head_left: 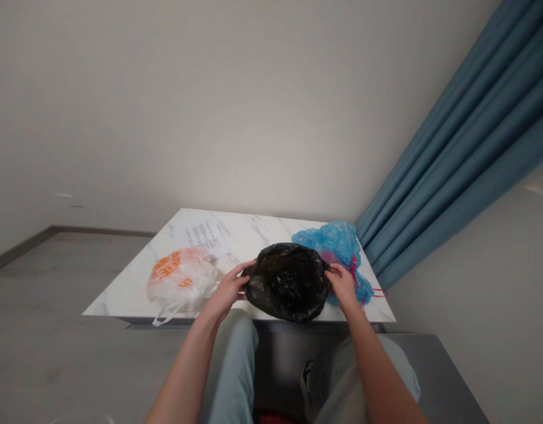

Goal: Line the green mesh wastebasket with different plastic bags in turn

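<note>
A black plastic bag (293, 285) is held wide at its mouth over the near edge of the table, its crinkled dark inside facing me. My left hand (229, 288) grips the bag's left rim, thumb inside and fingers behind. On the opposite rim, my right hand (341, 281) pinches the plastic between thumb and fingers. Behind and beside my right hand lies a crumpled blue plastic bag (337, 238) with pink-red drawstrings (354, 271). To the left of my left hand sits a white plastic bag (183, 280) with orange print, its handle hanging over the table edge.
The white marbled table (249, 227) stands against a plain wall. A printed sheet of paper (205, 235) lies behind the white bag. A blue curtain (452, 141) hangs at the right. My legs are below the table's front edge, beside a grey surface (430, 377).
</note>
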`<state>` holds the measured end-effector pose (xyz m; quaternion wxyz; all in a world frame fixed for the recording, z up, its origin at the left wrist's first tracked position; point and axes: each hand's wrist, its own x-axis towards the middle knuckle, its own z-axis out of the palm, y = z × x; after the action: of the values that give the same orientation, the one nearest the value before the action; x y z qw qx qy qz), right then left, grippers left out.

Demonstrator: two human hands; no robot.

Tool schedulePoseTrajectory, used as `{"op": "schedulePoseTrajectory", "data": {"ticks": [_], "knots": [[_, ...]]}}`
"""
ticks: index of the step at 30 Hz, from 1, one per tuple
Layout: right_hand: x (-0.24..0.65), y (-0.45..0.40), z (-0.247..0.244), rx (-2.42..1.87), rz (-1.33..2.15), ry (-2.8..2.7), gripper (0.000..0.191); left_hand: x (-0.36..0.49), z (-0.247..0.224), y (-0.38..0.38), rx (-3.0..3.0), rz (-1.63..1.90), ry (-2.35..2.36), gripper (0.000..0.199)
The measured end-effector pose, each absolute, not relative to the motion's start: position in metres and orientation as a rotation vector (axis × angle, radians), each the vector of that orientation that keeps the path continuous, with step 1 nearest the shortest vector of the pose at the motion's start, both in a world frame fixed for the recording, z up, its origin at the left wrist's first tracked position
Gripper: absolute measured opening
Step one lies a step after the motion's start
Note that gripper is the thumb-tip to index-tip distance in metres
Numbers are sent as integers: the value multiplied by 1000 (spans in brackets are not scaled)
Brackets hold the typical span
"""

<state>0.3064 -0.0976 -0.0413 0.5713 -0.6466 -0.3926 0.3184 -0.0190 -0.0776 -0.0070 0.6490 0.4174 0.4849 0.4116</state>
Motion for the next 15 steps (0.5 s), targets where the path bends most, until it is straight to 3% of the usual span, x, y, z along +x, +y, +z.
{"op": "schedulePoseTrajectory", "data": {"ticks": [3, 6, 10, 13, 15], "knots": [[305, -96, -40, -1520, 901, -838, 33, -33, -4, -97, 1197, 847, 1239, 46], [303, -94, -42, -1495, 890, -878, 28, -43, -5, -104, 1288, 931, 1338, 49], [305, -90, -49, -1500, 713, -857, 17, -41, -9, -100, 1078, 1087, 1499, 61], [311, -84, -58, -1505, 687, -734, 19, -28, -16, -108, 793, 1089, 1539, 74], [316, -76, -62, -1464, 784, -711, 23, -16, -23, -121, 604, 1052, 1452, 70]]}}
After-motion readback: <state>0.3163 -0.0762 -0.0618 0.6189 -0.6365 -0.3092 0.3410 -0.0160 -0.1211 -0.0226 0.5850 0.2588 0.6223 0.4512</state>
